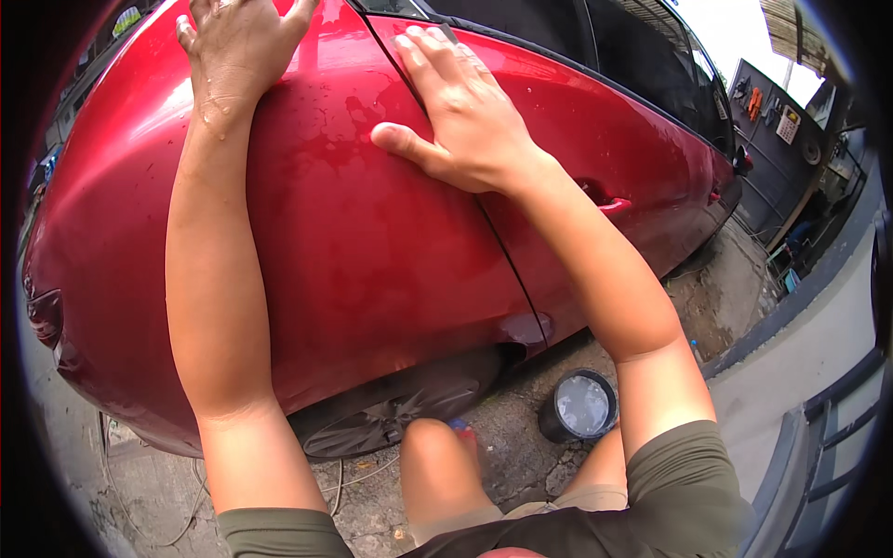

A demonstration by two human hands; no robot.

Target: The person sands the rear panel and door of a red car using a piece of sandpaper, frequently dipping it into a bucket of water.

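Both my hands reach up to the side of a red car [372, 270], whose paint carries wet patches and drops. My left hand [240, 51] lies on the upper body panel, thumb and little finger spread; the top edge cuts off its other fingertips. Water beads run along that wrist. Flat over the dark seam between the panel and the door rests my right hand [470, 121], palm down, thumb held out to the left. A small greyish patch shows by its fingertips, and I cannot make out what it is. No held object shows in either hand.
A black bucket [551, 420] with cloudy liquid stands on the rough ground by my knee. The car's wheel [395, 409] is low in front of me. Thin hose or cable [344, 482] lies on the ground. A pale wall [777, 377] runs along the right; tools hang on a dark board [777, 158] beyond.
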